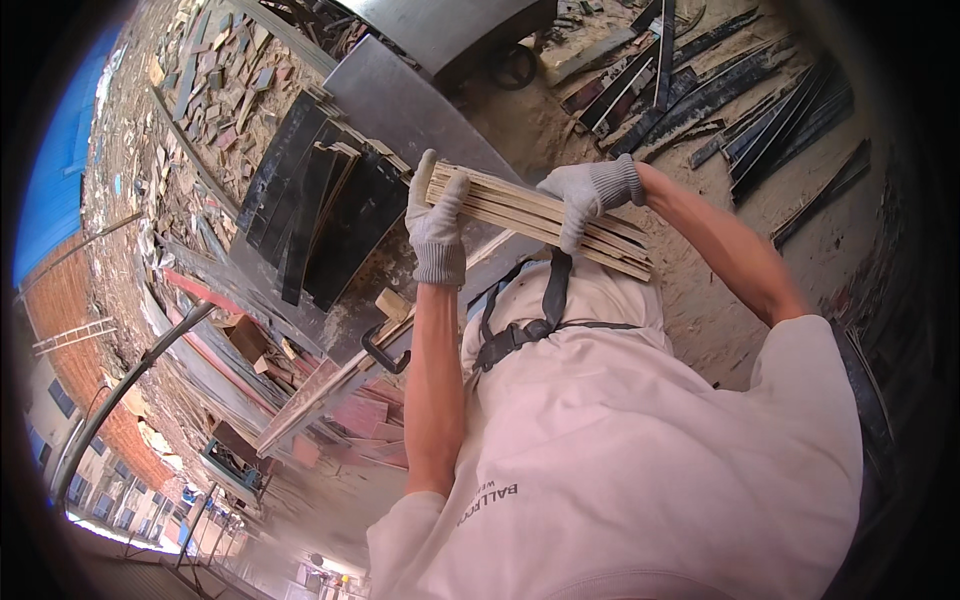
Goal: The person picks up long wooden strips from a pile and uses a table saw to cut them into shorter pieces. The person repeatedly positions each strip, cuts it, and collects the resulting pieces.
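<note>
A bundle of thin wooden strips (520, 207) lies across in front of my waist, held between both hands. My left hand (437, 215), in a grey knitted glove, is closed around the bundle's left end, its fingers along the edges. Gloved alike, my right hand (588, 198) grips the bundle nearer its right end, where the strips fan apart slightly. Left of my left hand, dark boards (325, 200) with loose dark strips on top rest on a metal work table (400, 95).
A black clamp handle (384, 350) and a small wood block (393, 303) are beside my left forearm. Long dark planks (690, 90) litter the ground at the far right. Wood scraps (225, 80) are heaped at the far left. A metal machine housing (450, 25) stands ahead.
</note>
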Demonstrator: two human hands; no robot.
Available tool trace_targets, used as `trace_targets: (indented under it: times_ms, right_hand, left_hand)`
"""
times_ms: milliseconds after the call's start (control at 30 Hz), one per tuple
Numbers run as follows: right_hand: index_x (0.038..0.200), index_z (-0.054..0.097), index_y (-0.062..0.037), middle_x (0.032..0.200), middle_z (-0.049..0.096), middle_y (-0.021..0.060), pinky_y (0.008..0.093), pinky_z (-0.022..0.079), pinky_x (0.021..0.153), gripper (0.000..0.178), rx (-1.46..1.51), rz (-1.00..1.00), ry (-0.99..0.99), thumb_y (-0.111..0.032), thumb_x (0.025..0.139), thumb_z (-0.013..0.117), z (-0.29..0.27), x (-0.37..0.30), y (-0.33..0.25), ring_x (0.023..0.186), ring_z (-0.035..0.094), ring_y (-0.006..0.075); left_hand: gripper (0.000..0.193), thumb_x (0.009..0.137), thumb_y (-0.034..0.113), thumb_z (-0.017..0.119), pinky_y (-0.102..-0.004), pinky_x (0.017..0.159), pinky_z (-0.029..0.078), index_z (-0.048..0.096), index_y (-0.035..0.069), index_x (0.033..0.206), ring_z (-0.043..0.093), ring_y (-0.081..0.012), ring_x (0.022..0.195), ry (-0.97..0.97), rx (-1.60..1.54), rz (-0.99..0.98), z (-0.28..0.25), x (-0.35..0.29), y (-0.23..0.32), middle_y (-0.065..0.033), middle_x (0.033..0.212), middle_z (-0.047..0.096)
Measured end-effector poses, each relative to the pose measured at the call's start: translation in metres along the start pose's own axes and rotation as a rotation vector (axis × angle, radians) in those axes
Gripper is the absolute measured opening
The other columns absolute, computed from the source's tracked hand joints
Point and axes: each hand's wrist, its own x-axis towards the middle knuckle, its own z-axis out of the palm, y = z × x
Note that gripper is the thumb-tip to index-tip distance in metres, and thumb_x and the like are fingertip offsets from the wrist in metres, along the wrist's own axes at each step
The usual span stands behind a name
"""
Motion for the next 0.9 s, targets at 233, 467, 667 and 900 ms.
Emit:
trace_targets:
  times_ms: [233,467,667,900]
  right_hand:
    - [0.137,0.058,0.0045,0.119,0.070,0.0107,0.0335,0.052,0.097,0.080,0.269,0.058,-0.160,-0.026,0.072,0.094,0.000,0.004,0.022,0.109,0.064,0.0180]
    - [0.155,0.038,0.0030,0.141,0.060,0.0242,0.0400,0.050,0.108,0.128,-0.585,0.023,0.284,-0.063,0.061,0.095,0.008,-0.046,0.012,0.130,0.061,0.0346]
    - [0.131,0.053,-0.0029,0.109,0.063,0.0178,0.0454,0.056,0.084,0.076,-1.263,-0.002,0.563,-0.045,0.077,0.084,0.023,-0.011,0.040,0.103,0.066,0.0343]
    - [0.111,0.058,-0.0045,0.106,0.064,0.0171,0.0437,0.055,0.084,0.037,-1.402,-0.059,0.503,-0.011,0.077,0.071,-0.025,0.026,0.078,0.101,0.065,0.0343]
  left_hand:
    - [0.049,0.090,0.012,0.083,-0.0296,0.088,0.059,0.065,0.000,0.135,0.070,-0.0148,0.096,0.144,-0.214,0.004,-0.014,-0.011,-0.019,-0.0057,0.105,0.073]
    - [0.046,0.092,0.016,0.083,-0.0310,0.085,0.061,0.066,0.001,0.131,0.072,-0.0161,0.093,0.356,-0.203,0.173,-0.040,-0.020,-0.020,-0.0072,0.107,0.073]
    - [0.044,0.094,0.017,0.081,-0.0309,0.086,0.059,0.066,0.002,0.132,0.070,-0.0163,0.097,0.501,-0.184,0.104,-0.039,-0.033,-0.053,-0.0075,0.111,0.072]
    - [0.062,0.089,0.034,0.085,-0.0336,0.104,0.049,0.063,0.003,0.139,0.063,-0.0228,0.118,0.518,0.111,0.033,-0.050,-0.021,-0.111,-0.0101,0.128,0.067]
